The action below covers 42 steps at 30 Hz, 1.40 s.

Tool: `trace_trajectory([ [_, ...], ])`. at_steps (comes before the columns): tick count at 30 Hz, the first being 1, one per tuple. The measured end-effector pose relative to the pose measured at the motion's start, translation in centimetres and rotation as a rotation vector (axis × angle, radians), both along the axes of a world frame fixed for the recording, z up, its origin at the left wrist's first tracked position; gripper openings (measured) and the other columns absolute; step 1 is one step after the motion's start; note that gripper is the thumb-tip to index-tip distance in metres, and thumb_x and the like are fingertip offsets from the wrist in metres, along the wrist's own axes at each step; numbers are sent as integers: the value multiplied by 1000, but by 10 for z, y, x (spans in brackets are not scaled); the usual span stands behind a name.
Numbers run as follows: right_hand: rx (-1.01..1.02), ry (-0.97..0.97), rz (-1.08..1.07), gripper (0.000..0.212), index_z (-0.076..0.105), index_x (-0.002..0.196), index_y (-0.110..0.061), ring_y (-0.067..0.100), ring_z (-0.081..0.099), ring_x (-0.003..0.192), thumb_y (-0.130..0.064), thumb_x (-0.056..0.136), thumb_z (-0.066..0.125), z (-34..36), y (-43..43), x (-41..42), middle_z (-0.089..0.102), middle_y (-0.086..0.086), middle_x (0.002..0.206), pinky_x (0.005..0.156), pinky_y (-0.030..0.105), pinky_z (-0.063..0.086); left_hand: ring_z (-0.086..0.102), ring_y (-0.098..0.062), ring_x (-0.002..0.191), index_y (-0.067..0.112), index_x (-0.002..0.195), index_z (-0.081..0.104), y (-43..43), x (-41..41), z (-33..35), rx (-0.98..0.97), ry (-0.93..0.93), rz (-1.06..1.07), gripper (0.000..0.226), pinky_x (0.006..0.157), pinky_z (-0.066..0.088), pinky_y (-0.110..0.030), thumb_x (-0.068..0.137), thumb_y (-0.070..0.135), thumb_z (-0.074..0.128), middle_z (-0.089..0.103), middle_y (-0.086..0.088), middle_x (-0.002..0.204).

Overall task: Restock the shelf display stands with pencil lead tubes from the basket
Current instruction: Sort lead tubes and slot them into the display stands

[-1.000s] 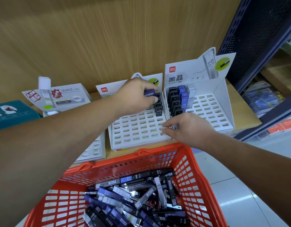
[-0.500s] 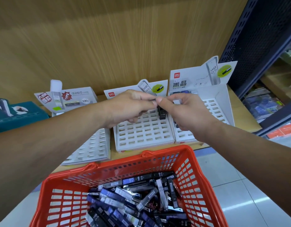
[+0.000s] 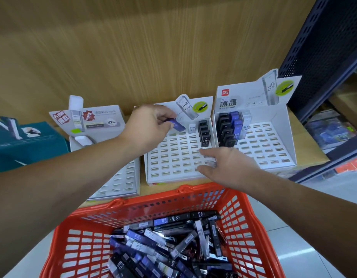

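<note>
at the shelf edge, three white slotted display stands sit in a row on the wooden shelf (image 3: pixel 310 155), against a wood-grain back panel (image 3: pixel 153 47).

left hand (image 3: pixel 151 125): over the rear of the middle stand (image 3: pixel 173 157), thumb and fingers curled round a blue lead tube (image 3: pixel 178 125). the tube is tilted, its lower end towards the back rows of slots, and it is not seated in a slot.

right hand (image 3: pixel 227 167): low over the front right corner of the same stand, thumb and fingers reaching leftward. the fingertips are blurred, so it cannot be told whether they hold anything.

middle stand stock: one column of black tubes (image 3: pixel 204 134) upright along its right side. one clear tube (image 3: pixel 192 127) marked hb 0.5 is just beside them in the back row, with rows of open slots in front.

right stand (image 3: pixel 269 145): a cluster of upright tubes (image 3: pixel 231 129), black, blue and clear, at its rear left.

left stand (image 3: pixel 117 181): partly hidden behind the left forearm.

red basket (image 3: pixel 203 191): directly in front of the shelf, below both arms. it holds a loose heap of lead tubes (image 3: pixel 163 243), black, blue and clear, lying crosswise.

teal box (image 3: pixel 23 145): far left of the shelf. dark perforated upright (image 3: pixel 324 47): far right.
</note>
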State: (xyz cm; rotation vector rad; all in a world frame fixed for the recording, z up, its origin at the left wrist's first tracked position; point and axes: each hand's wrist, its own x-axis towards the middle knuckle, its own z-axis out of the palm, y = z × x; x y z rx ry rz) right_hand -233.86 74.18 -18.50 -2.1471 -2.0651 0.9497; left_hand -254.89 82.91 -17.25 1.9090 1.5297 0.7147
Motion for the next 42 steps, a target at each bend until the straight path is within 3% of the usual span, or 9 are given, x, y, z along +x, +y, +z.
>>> trace_trajectory([
  [6, 3, -60, 33, 54, 50, 146, -47, 15, 67, 104, -60, 95, 60, -4, 1, 1, 68, -11, 127, 84, 32, 56, 74, -15, 87, 15, 111, 79, -5, 9, -14, 82, 60, -18, 23, 86, 58, -34, 92, 4, 71, 78, 1, 92],
  [11, -24, -35, 51, 56, 54, 144, -45, 18, 63, 119, -62, 91, 64, -4, 7, 5, 64, -11, 136, 94, 35, 54, 72, -24, 74, 15, 95, 79, 2, 8, -8, 145, 194, -90, 15, 71, 59, -41, 91, 6, 69, 76, -3, 80],
  [17, -90, 129, 71, 58, 53, 148, -36, 18, 56, 134, -59, 95, 62, -9, 14, 15, 54, -10, 152, 110, 39, 47, 67, -31, 87, 12, 94, 81, 4, 4, -8, 336, 345, -221, 19, 77, 53, -45, 91, 6, 63, 74, -12, 92],
  [24, -171, 287, 33, 57, 53, 150, -32, 17, 54, 134, -50, 97, 65, -4, 13, 22, 53, -7, 151, 103, 26, 42, 60, -32, 78, 14, 90, 78, 8, 13, -10, 300, 460, -297, 22, 66, 50, -44, 93, 4, 58, 64, -8, 85],
  [26, -239, 404, -23, 41, 65, 135, -29, 17, 63, 89, -46, 98, 66, 2, 16, 25, 61, -1, 110, 71, 25, 44, 61, -33, 82, 15, 98, 78, 8, 17, -11, 298, 493, -322, 25, 69, 51, -45, 94, 3, 56, 63, -10, 91],
  [28, -311, 696, -163, 21, 70, 109, -17, 18, 37, 56, -34, 100, 62, 11, 20, 28, 44, 6, 76, 54, 30, 30, 61, -37, 89, 15, 109, 77, 6, 21, -11, 296, 522, -311, 31, 73, 52, -48, 94, -1, 55, 62, -14, 101],
  [34, -424, 1321, -306, 38, 66, 111, 1, 29, 54, 66, -23, 101, 39, 44, 23, 31, 56, 15, 81, 63, 41, 52, 57, -34, 89, 29, 115, 68, 2, 34, -8, 279, 677, -242, 33, 63, 50, -41, 95, 10, 50, 48, -4, 93],
  [38, -224, 1217, -230, 35, 73, 118, -5, 16, 64, 70, -19, 103, 45, 55, 25, 29, 69, 6, 97, 74, 36, 53, 54, -32, 107, 21, 117, 70, 0, 29, -14, 430, 681, -274, 33, 60, 55, -46, 92, 4, 59, 49, -7, 115],
  [42, -51, 972, -172, 34, 70, 127, -33, 17, 71, 98, -36, 109, 41, 61, 32, 30, 76, 6, 115, 94, 33, 53, 54, -35, 114, 13, 133, 62, 2, 14, -24, 472, 634, -367, 52, 67, 57, -51, 86, -8, 59, 53, -11, 129],
])
